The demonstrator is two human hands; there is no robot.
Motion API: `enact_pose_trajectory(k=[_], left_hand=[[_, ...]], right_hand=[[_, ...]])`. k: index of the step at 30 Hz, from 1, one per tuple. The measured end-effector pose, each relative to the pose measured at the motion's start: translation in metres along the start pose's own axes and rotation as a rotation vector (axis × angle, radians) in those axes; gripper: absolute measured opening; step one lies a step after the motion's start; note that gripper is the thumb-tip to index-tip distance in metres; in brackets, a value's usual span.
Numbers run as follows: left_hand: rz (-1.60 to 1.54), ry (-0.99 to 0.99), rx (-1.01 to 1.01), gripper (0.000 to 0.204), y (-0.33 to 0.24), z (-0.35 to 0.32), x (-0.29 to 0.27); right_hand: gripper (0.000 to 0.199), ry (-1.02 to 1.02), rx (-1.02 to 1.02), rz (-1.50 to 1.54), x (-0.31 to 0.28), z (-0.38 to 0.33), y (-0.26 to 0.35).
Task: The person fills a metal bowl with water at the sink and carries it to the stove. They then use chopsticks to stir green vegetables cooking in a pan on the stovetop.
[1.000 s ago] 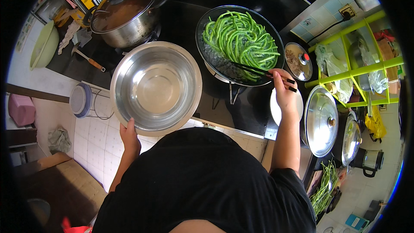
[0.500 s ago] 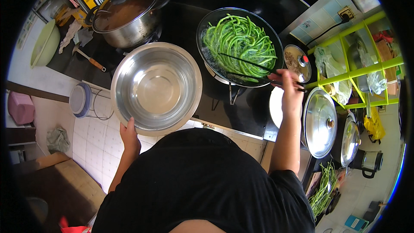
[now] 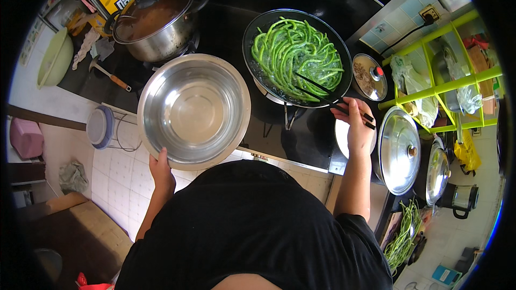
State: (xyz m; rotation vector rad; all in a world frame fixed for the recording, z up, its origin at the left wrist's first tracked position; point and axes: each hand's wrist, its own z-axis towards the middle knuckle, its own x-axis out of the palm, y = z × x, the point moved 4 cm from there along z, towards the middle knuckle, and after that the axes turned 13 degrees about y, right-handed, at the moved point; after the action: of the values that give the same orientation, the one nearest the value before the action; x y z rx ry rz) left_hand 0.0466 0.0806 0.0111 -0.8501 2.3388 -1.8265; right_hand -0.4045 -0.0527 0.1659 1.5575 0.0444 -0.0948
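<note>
My left hand (image 3: pixel 161 169) grips the near rim of a wide steel basin (image 3: pixel 196 115); no food shows inside it. In my right hand (image 3: pixel 356 121) is a pair of black chopsticks (image 3: pixel 320 90), their tips down among long green beans (image 3: pixel 295 53). The beans lie coiled in bubbling liquid in a round dark wok (image 3: pixel 344 56) on the stove. Between basin and wok there is a narrow gap of black stovetop (image 3: pixel 226 37). A white plate (image 3: pixel 344 137) sits partly hidden behind my right hand.
A lidded steel pot (image 3: pixel 156 27) stands at the back left, with a wooden-handled ladle (image 3: pixel 110 75) near it. On the right are a small glass-lidded pan (image 3: pixel 370 78), a large steel lid (image 3: pixel 399 150) and a green rack (image 3: pixel 441 90). Raw long beans (image 3: pixel 403 236) lie at the lower right.
My right hand has shifted slightly down and toward me, and the chopstick tips have moved right and nearer the wok's near edge. The basin has barely moved.
</note>
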Motion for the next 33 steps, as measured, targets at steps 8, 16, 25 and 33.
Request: enact_pose_trajectory(k=[8,16,25,33], left_hand=[[0.022,0.0,0.034,0.033,0.0,-0.001,-0.002],[0.019,0.011,0.02,0.032,0.007,0.003,-0.009],[0.025,0.003,0.007,0.031,-0.001,-0.002,0.001],[0.008,-0.009,0.01,0.032,0.001,-0.001,-0.002]], right_hand=[[0.022,-0.006,-0.25,0.024,0.022,0.018,0.015],[0.024,0.029,-0.075,0.009,0.027,0.04,-0.008],[0.022,-0.072,-0.112,0.004,0.008,0.061,-0.023],[0.024,-0.12,-0.279,-0.029,0.013,0.064,-0.001]])
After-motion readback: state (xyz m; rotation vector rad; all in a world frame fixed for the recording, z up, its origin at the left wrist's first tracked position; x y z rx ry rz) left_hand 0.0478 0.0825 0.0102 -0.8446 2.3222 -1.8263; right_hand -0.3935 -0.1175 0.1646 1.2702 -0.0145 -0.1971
